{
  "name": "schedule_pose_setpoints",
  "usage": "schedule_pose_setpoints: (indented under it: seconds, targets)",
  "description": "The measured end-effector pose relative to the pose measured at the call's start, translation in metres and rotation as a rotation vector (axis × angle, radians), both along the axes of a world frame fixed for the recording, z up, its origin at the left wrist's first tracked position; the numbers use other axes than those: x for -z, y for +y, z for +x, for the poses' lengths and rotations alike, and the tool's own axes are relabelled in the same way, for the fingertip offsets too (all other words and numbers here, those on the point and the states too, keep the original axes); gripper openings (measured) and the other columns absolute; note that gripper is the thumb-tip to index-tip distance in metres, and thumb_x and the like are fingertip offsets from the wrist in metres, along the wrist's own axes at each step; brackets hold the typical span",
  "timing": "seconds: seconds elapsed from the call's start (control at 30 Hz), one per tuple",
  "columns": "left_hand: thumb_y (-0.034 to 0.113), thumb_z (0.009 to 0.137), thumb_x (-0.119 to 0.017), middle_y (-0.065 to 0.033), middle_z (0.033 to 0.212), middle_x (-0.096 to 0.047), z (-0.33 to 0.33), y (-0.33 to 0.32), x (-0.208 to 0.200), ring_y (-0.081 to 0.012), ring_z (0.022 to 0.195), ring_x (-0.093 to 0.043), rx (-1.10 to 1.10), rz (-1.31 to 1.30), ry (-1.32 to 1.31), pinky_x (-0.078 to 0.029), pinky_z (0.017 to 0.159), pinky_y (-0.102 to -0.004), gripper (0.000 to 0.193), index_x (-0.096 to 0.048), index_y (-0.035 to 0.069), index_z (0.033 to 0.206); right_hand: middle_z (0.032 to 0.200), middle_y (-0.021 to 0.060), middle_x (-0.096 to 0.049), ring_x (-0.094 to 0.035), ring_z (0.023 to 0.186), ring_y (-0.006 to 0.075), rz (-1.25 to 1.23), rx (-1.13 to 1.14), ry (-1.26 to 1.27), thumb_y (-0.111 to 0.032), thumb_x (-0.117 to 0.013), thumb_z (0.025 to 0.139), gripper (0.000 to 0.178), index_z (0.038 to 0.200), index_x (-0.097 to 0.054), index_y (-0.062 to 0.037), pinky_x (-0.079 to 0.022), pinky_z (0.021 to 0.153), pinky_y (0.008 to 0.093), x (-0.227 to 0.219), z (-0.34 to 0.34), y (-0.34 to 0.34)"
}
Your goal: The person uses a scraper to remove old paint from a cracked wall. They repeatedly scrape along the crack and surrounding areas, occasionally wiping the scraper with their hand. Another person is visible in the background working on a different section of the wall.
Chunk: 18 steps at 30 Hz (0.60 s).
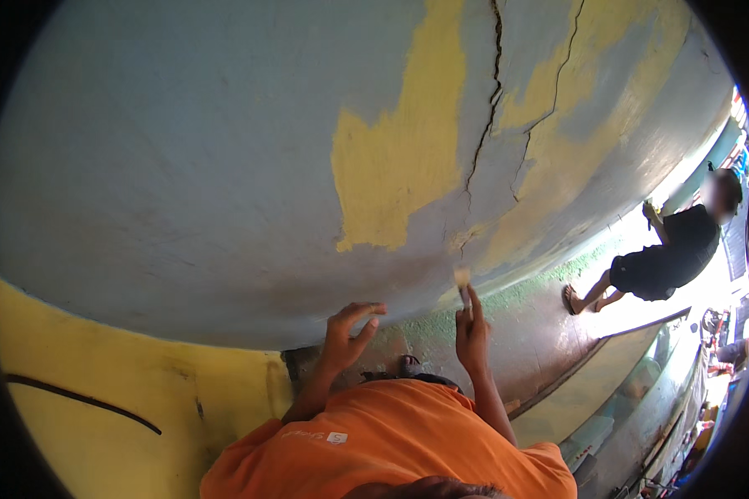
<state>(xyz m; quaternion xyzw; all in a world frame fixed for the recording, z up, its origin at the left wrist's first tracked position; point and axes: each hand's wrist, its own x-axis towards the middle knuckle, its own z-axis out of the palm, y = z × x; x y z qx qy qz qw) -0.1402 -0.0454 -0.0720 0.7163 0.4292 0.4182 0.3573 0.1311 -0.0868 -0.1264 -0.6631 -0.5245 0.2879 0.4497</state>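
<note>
A large grey wall point(183, 166) fills the upper part of the head view. Across it runs a patch of yellow paint point(399, 158), and a long dark crack point(496, 83) goes down to its right. My right hand point(473, 337) is closed around the handle of a small paintbrush point(463, 281). The brush points up at the lower end of the crack; blur hides whether its bristles touch the wall. My left hand point(351, 333) is raised near the lower wall with nothing in it, thumb and fingers apart.
A person in dark clothes point(670, 254) stands at the far right beside the wall. To the left is a yellow wall point(100, 349) with a dark curved strip point(83, 401) on it. Long pale panels point(595, 391) lean along the right side of the floor point(545, 324).
</note>
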Motion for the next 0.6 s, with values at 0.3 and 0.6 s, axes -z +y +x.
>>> schedule_pose_setpoints:
  seconds: [0.3, 0.6]
  targets:
    - [-0.003, 0.08, -0.073, -0.013, 0.11, -0.077, 0.012, 0.044, -0.114, -0.0336, 0.114, -0.071, -0.174, 0.821, 0.095, -0.057, 0.096, -0.0419, 0.04, -0.072, 0.003, 0.119, 0.075, 0.0095, -0.052, -0.052, 0.057, 0.0199, 0.628, -0.15, -0.283, 0.002, -0.064, 0.094, 0.053, 0.145, -0.061, -0.012, -0.048, 0.056, 0.0372, -0.241, -0.023, 0.059]
    - [0.005, 0.084, -0.075, -0.0108, 0.129, -0.071, 0.05, 0.109, -0.27, -0.0319, 0.129, -0.063, -0.165, 1.47, 0.606, -0.053, 0.109, -0.0473, 0.037, -0.075, 0.006, 0.121, 0.08, 0.0133, -0.059, -0.056, 0.058, 0.0193, 0.801, -0.315, -0.033, -0.004, -0.056, 0.101, 0.054, 0.153, -0.04, -0.0053, -0.044, 0.053, 0.0368, -0.297, -0.041, 0.075]
